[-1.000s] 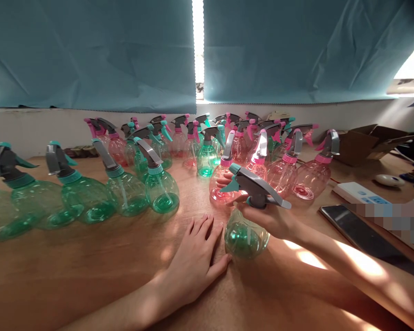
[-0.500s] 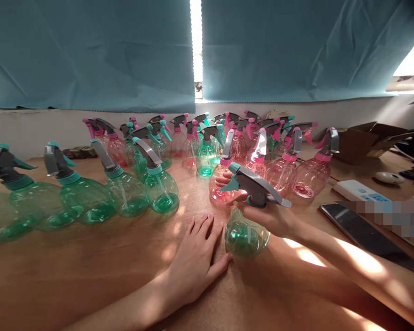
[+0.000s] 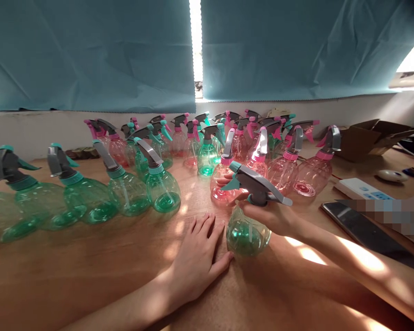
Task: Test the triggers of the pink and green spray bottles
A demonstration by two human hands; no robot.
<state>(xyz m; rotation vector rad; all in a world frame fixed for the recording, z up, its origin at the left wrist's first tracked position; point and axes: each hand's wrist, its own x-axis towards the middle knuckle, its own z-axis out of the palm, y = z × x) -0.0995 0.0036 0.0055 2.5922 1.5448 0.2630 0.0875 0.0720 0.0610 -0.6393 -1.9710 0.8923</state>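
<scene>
My right hand (image 3: 267,215) is closed around the neck of a green spray bottle (image 3: 248,236), just below its grey head with a teal trigger. The bottle stands slightly tilted, and part of its collar is hidden by the hand. Flat on the wooden table (image 3: 100,280) lies my left hand (image 3: 198,257), fingers spread, its thumb close to the bottle's base. A row of green spray bottles (image 3: 163,191) stretches to the left. Behind my right hand stand pink spray bottles (image 3: 224,186), the nearest partly covered by my fingers.
More pink and green spray bottles (image 3: 206,158) crowd the back of the table. At the right are an opened cardboard box (image 3: 362,142), a white power strip (image 3: 362,189), a computer mouse (image 3: 391,176) and a dark phone (image 3: 359,227). Blue-green curtains (image 3: 89,55) hang behind.
The view has shifted very slightly. Both hands and the held spray bottle keep the same pose.
</scene>
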